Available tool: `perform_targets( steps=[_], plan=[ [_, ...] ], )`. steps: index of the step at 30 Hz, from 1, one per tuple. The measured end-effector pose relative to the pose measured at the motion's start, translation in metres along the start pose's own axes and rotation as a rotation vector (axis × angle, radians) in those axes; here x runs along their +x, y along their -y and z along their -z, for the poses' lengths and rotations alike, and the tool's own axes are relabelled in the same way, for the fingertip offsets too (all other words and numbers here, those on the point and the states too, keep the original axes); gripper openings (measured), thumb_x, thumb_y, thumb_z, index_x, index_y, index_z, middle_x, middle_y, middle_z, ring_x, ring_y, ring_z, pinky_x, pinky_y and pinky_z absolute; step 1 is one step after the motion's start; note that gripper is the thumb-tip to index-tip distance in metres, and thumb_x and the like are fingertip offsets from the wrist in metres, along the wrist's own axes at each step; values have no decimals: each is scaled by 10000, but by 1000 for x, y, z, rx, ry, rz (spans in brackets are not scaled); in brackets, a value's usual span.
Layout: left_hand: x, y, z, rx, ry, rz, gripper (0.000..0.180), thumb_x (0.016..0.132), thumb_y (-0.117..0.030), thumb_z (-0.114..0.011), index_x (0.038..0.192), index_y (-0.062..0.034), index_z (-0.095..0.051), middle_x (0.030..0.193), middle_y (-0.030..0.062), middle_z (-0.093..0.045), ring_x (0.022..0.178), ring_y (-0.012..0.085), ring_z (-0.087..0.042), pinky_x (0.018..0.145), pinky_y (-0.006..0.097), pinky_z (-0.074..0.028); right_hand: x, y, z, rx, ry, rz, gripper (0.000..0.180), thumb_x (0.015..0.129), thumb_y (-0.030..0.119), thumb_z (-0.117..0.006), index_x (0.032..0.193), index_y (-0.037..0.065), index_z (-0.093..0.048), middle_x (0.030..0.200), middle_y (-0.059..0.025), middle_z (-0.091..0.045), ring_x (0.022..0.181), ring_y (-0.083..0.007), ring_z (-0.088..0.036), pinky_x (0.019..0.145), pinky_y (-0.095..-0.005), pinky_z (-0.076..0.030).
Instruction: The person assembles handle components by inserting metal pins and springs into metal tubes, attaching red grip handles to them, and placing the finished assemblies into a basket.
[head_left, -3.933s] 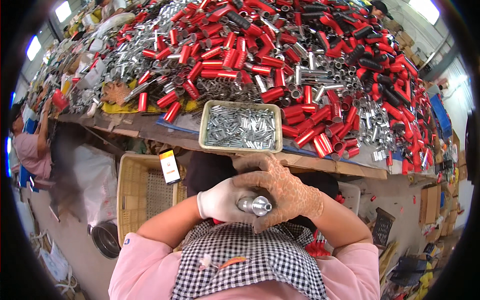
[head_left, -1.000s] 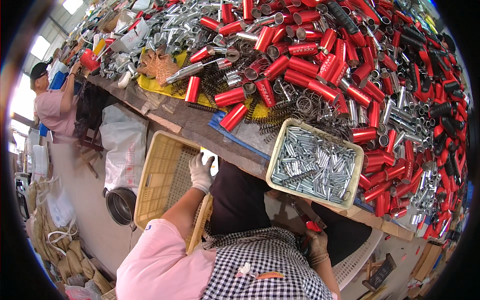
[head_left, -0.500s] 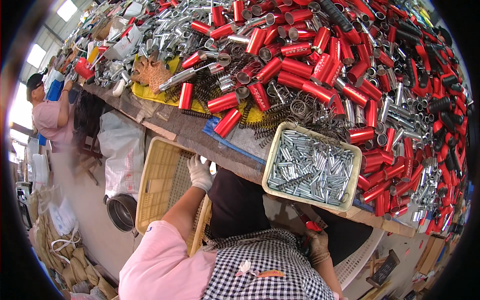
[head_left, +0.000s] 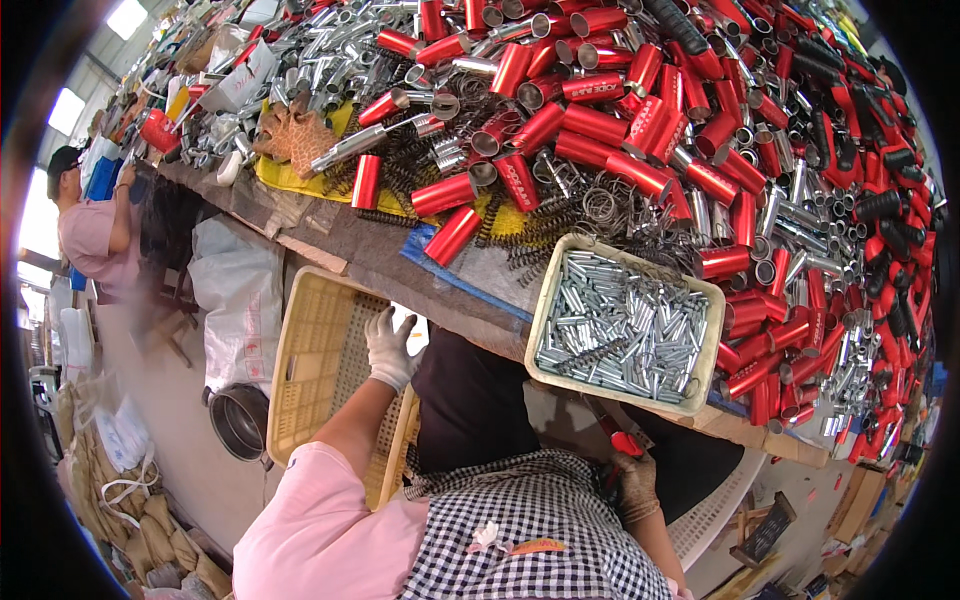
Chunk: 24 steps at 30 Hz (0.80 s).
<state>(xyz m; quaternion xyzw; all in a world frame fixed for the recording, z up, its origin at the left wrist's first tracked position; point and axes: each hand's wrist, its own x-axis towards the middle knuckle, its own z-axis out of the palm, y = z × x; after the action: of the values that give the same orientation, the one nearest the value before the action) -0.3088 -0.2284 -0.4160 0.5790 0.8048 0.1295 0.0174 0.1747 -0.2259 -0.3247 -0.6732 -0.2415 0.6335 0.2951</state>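
Note:
My left hand (head_left: 389, 350), in a white glove, reaches over the inner side of a yellow plastic basket (head_left: 290, 370) below the table edge. Its fingers are spread and I see nothing between them. Down at my right side, my right hand (head_left: 637, 482), in a dirty brownish glove, is closed around a red-handled tool (head_left: 626, 443). The tool's dark narrow end points up and left; its exact kind is unclear. On the table edge between the hands sits a cream tray (head_left: 532, 352) full of small metal pins (head_left: 620, 330), with a dark spring among them.
Red tubes (head_left: 515, 180), coil springs and chrome parts heap over the table (head_left: 370, 250). Black-and-red handles (head_left: 880, 210) pile at right. A metal pot (head_left: 238, 420) and a white sack (head_left: 235, 300) stand left. Another person (head_left: 100, 230) works at the far left.
My left hand has drawn slightly left, and its fingers are more spread. My right hand still grips the tool, which has shifted slightly. The view has moved a little.

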Motion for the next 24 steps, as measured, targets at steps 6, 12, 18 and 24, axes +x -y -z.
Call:
perform_targets(
  steps=[6, 12, 18, 24],
  plan=[
    [5, 3, 2, 15, 8, -80, 637, 678, -511, -711, 1210, -167, -642, 1352, 233, -421, 1265, 431, -361, 1105, 566, -236, 5, -8, 5, -27, 6, -20, 244, 763, -15, -638, 1006, -9, -613, 703, -87, -642, 551, -223, -622, 516, -330, -499],
    [16, 1, 1, 54, 37, -46, 664, 670, -541, -717, 1216, -172, -634, 1357, 235, -403, 1274, 422, -341, 1103, 560, -234, 8, -12, 4, 10, -12, 17, 239, 743, -22, -656, 978, -9, -614, 715, -87, -645, 561, -226, -627, 531, -332, -507],
    [24, -4, 4, 146, 150, 4, 717, 664, -571, -717, 1257, -183, -611, 1370, 229, -390, 1293, 414, -317, 1121, 555, -202, 5, -7, -1, -6, -39, 2, 214, 740, -17, -655, 950, 4, -623, 745, -85, -652, 577, -224, -630, 542, -332, -509],
    [27, -5, 5, 141, 176, 23, 732, 685, -606, -688, 1272, -177, -601, 1384, 232, -388, 1308, 414, -303, 1133, 569, -170, 1, 0, -3, -3, 4, -38, 232, 743, 3, -651, 974, -2, -623, 752, -86, -651, 573, -228, -624, 529, -336, -496]
  ],
)
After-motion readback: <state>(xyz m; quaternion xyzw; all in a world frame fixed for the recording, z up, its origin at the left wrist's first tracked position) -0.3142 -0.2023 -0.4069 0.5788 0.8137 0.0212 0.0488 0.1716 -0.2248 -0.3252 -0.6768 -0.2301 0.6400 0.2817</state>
